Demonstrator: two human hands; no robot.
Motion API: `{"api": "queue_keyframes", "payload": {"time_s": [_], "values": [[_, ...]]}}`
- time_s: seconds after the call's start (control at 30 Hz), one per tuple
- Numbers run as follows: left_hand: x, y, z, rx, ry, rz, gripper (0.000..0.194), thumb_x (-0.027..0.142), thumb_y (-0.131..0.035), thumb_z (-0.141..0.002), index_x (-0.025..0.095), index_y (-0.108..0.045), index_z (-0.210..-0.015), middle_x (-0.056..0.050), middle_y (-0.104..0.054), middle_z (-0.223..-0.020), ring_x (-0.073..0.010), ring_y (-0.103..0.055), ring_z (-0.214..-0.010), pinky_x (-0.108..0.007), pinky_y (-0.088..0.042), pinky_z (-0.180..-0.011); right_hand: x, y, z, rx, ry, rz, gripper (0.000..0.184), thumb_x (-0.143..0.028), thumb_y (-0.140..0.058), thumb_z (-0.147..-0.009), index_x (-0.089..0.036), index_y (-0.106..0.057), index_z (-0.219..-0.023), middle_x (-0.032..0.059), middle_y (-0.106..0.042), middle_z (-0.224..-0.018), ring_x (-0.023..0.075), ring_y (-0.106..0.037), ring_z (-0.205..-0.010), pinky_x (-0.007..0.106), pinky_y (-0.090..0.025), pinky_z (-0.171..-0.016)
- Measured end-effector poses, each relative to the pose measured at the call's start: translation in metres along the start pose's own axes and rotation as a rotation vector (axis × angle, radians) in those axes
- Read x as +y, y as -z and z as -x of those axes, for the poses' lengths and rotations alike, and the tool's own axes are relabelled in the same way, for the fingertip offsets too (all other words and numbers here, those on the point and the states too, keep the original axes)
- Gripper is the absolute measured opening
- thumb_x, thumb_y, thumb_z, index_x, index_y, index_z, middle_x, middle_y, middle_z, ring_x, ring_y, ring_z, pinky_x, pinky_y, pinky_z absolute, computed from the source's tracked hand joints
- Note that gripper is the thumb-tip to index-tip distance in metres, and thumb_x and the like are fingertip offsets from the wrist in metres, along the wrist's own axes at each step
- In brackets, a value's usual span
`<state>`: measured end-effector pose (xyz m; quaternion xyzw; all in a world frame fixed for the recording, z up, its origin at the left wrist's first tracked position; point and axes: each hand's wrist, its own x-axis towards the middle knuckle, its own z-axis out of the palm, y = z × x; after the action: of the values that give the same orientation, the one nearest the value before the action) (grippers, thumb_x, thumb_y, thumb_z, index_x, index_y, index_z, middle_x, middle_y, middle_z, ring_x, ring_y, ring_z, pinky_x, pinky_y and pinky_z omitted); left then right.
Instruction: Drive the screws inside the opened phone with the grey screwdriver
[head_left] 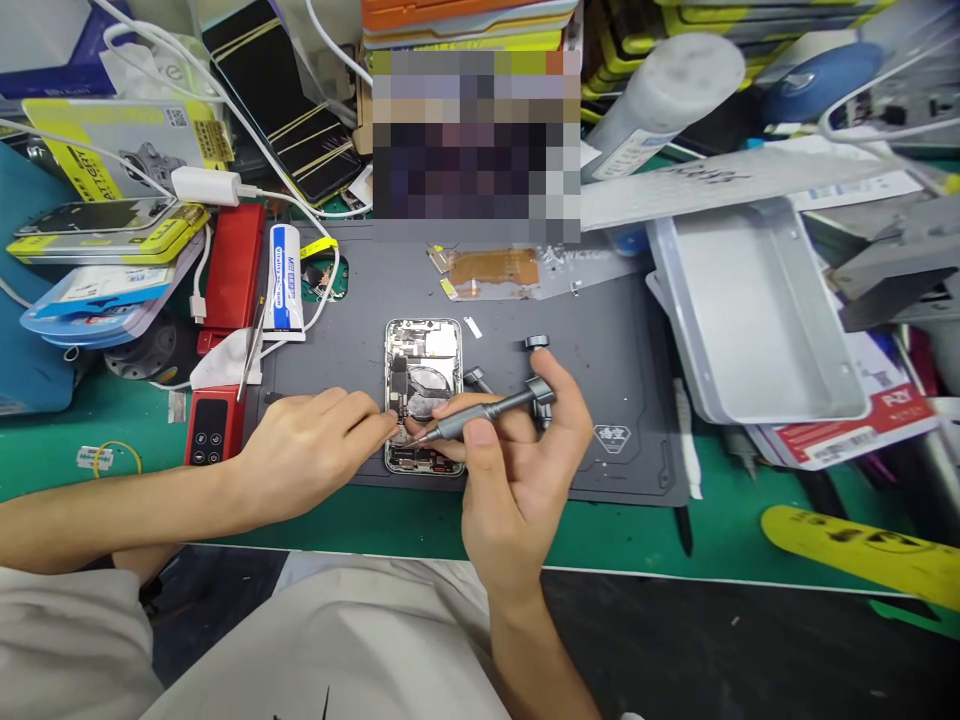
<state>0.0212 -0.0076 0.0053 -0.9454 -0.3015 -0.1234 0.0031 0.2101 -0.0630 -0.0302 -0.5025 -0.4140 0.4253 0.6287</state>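
An opened smartphone (439,345) lies on the dark grey work mat (337,320), its inner parts and circuit board showing. My right hand (510,480) grips a grey screwdriver (491,408), with one finger on its end cap. The tip slants down to the left, over the phone's lower part; whether it touches a screw cannot be made out. My left hand (307,450) is closed at the phone's lower left edge, fingertips pressed together, and what is between them is hidden. Just beyond my right hand stand other dark tool ends (537,342).
Left of the phone lie a white and blue tube (285,285), tweezers (251,350) and a red device (215,425). A grey tray (780,400) sits on the right. An orange flex piece (495,272) lies beyond the phone. Cables cross the left side.
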Motion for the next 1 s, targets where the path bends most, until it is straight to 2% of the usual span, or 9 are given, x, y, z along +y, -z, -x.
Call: {"api": "queue_keyframes", "payload": {"time_s": [0.13,0.23,0.33,0.43,0.57,0.67,0.83,1.0], "values": [[0.007,0.003,-0.001,-0.041,0.003,-0.072,0.013,0.01,-0.061,-0.103,0.015,-0.072,-0.107,0.0,-0.074,-0.087,-0.0179,-0.063,-0.07,-0.034,-0.045,-0.055,-0.004,-0.002,0.0,0.077,-0.083,-0.092,0.052,-0.025,-0.059,-0.106,-0.04,-0.043,-0.153,0.0012,-0.074,-0.1,0.0211,-0.078,-0.095,0.049,-0.073,-0.087],[0.01,0.005,-0.003,-0.091,0.015,-0.08,0.013,0.013,-0.059,-0.105,0.014,-0.072,-0.108,-0.002,-0.073,-0.087,-0.0194,-0.065,-0.072,-0.035,-0.044,-0.055,-0.006,-0.003,0.001,0.114,-0.075,-0.126,0.052,-0.024,-0.06,-0.105,-0.04,-0.044,-0.152,0.0003,-0.072,-0.099,0.0195,-0.077,-0.093,0.044,-0.074,-0.084],[0.009,0.006,-0.005,-0.148,0.054,-0.01,0.017,0.019,-0.055,-0.109,0.015,-0.072,-0.108,-0.003,-0.073,-0.091,-0.0194,-0.068,-0.077,-0.032,-0.047,-0.06,-0.006,-0.003,0.001,0.134,-0.047,-0.135,0.052,-0.023,-0.06,-0.105,-0.04,-0.045,-0.152,0.0006,-0.072,-0.1,0.0181,-0.075,-0.095,0.037,-0.074,-0.075],[0.003,0.006,-0.008,-0.18,0.12,0.123,0.024,0.025,-0.049,-0.114,0.017,-0.071,-0.106,-0.003,-0.075,-0.095,-0.0175,-0.071,-0.085,-0.029,-0.051,-0.069,-0.005,-0.003,0.001,0.131,-0.036,-0.123,0.052,-0.022,-0.059,-0.105,-0.04,-0.045,-0.152,0.0009,-0.072,-0.101,0.0172,-0.075,-0.094,0.034,-0.074,-0.072],[-0.005,0.005,-0.013,-0.191,0.203,0.308,0.023,0.029,-0.052,-0.114,0.019,-0.07,-0.105,0.0,-0.076,-0.096,-0.0165,-0.073,-0.087,-0.029,-0.053,-0.076,-0.002,-0.003,0.001,0.077,-0.012,-0.101,0.054,-0.021,-0.059,-0.105,-0.04,-0.045,-0.154,0.0022,-0.072,-0.101,0.0192,-0.076,-0.094,0.037,-0.074,-0.073],[-0.006,0.005,-0.014,-0.203,0.238,0.353,0.022,0.028,-0.053,-0.113,0.019,-0.07,-0.103,0.0,-0.076,-0.096,-0.0167,-0.074,-0.085,-0.029,-0.052,-0.075,0.0,-0.002,0.0,0.045,0.004,-0.085,0.055,-0.021,-0.058,-0.105,-0.04,-0.044,-0.155,0.0034,-0.074,-0.102,0.0209,-0.078,-0.093,0.041,-0.075,-0.074],[-0.005,0.005,-0.016,-0.213,0.254,0.343,0.023,0.026,-0.051,-0.113,0.02,-0.07,-0.102,0.001,-0.076,-0.096,-0.017,-0.074,-0.087,-0.03,-0.052,-0.074,0.0,-0.001,0.001,0.019,-0.001,-0.025,0.057,-0.021,-0.055,-0.107,-0.04,-0.039,-0.158,0.0051,-0.075,-0.108,0.0228,-0.078,-0.097,0.047,-0.074,-0.078],[-0.003,0.007,-0.011,-0.206,0.153,0.214,0.026,0.028,-0.049,-0.114,0.019,-0.072,-0.104,-0.001,-0.076,-0.097,-0.018,-0.073,-0.09,-0.031,-0.052,-0.074,-0.001,-0.002,0.001,0.029,0.009,-0.025,0.055,-0.02,-0.055,-0.106,-0.039,-0.042,-0.156,0.0039,-0.075,-0.106,0.0226,-0.078,-0.101,0.048,-0.074,-0.083]]}}
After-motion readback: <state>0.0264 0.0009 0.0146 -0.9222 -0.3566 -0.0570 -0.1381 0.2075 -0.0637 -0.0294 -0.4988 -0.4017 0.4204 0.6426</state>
